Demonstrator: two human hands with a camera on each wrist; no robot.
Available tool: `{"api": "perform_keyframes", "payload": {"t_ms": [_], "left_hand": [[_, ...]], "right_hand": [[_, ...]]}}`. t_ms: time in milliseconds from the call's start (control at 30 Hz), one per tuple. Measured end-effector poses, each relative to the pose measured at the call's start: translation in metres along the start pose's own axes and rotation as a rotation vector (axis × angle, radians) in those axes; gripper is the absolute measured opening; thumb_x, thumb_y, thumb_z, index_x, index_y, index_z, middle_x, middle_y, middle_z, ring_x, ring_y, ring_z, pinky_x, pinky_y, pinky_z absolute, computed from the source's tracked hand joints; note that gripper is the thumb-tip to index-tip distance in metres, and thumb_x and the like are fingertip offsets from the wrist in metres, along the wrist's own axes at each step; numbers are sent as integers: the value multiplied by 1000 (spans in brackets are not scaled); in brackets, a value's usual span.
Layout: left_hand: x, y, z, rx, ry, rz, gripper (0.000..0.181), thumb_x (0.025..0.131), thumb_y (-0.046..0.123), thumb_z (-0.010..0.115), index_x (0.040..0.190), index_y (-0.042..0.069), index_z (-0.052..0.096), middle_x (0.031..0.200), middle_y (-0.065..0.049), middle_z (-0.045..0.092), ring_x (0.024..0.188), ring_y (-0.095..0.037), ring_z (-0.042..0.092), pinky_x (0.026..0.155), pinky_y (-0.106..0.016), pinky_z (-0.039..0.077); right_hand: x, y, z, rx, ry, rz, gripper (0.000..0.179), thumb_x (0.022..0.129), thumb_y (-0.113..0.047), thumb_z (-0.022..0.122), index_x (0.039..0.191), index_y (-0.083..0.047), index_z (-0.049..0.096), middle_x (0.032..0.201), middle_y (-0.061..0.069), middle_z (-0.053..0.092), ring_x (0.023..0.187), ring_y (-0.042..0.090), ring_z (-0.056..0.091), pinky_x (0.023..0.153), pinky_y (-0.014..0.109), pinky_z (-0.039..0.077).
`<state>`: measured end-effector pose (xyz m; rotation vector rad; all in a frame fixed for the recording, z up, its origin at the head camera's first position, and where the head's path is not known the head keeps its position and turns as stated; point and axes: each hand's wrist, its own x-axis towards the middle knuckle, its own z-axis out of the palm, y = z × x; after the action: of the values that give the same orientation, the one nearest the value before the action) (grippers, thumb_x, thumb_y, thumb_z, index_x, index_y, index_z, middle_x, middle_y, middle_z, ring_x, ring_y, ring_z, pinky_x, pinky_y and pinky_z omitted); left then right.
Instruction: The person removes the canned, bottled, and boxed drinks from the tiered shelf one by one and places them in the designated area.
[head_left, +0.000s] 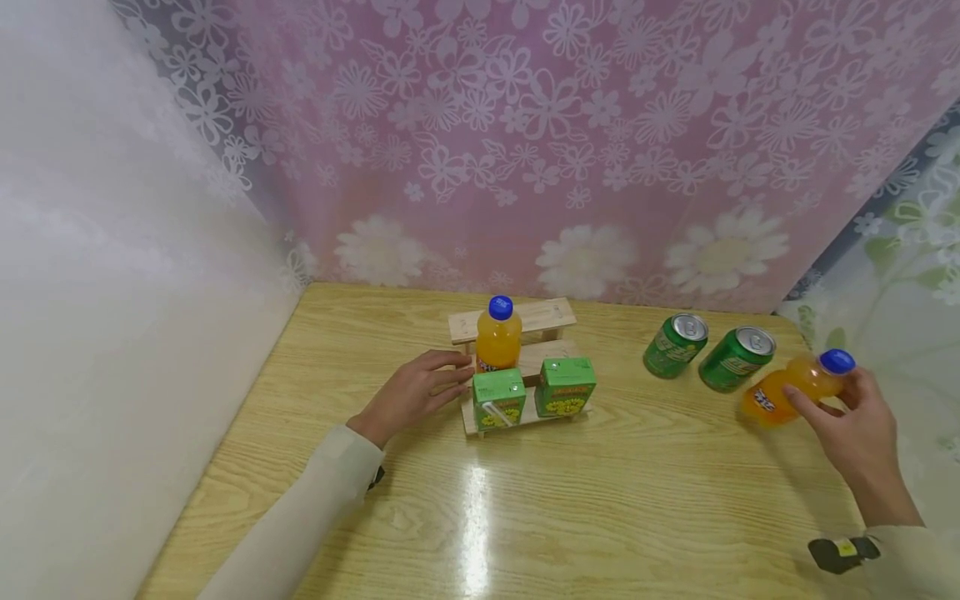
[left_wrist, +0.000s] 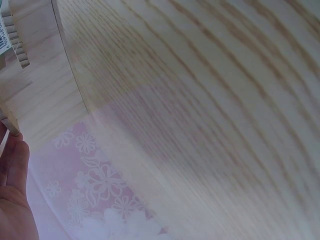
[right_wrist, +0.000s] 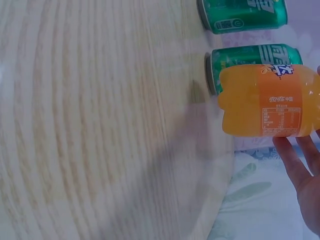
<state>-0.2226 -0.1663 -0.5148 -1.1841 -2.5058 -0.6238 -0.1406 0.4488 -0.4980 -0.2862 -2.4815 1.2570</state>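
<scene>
On the right, my right hand (head_left: 862,425) grips a bottle of orange soda (head_left: 795,388) with a blue cap, tilted and held above the table. In the right wrist view this bottle (right_wrist: 265,100) overlaps one green soda can. Fingers of my left hand (head_left: 412,392) reach out nearly straight to the left side of a small stepped wooden rack (head_left: 551,315). The left wrist view has its fingertips right at the edge of a wooden slat. A second orange soda bottle (head_left: 498,340) stands upright on the rack. Two green juice boxes (head_left: 498,400) sit on its lowest step, the left one with a straw.
Two green soda cans (head_left: 675,346) stand upright on the wood-grain table (head_left: 637,500), between the rack and my right hand. Behind the table hangs a pink flowered curtain (head_left: 480,150). A white wall (head_left: 150,292) closes off the left side.
</scene>
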Motion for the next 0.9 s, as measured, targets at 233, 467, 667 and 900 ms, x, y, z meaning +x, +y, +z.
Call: {"api": "perform_keyframes", "payload": {"t_ms": [233,467,667,900], "left_hand": [[0,1,0,1,10,7,39,97,16,84,135,9,79,140,-9,74,131,-26,69,110,-41,61],[0,2,-2,-15,-13,-15,39,98,16,83,136,10,78,142,-9,73,133,-26,68,111,-41,60],[0,3,-2,-17,-14,-16,38,98,15,82,135,10,79,142,-9,73,133,-26,68,111,-40,60],[1,2,-1,-6,-11,-5,38,98,14,83,135,10,78,141,-9,73,132,-26,68,111,-39,60]], "right_hand": [[-2,8,-2,-57,3,48,56,105,-27,76,151,-37,45,124,-41,44,134,-15,45,82,-8,42],[-3,17,-3,-106,16,103,60,105,-32,75,156,-23,44,139,-28,48,144,-3,46,83,-8,43],[-4,21,-3,-128,20,120,70,105,-33,74,163,-13,39,148,-14,49,153,8,43,84,-8,42],[-3,21,-3,-135,19,142,75,107,-33,71,168,-12,34,165,5,44,165,26,36,92,-7,40]]}}
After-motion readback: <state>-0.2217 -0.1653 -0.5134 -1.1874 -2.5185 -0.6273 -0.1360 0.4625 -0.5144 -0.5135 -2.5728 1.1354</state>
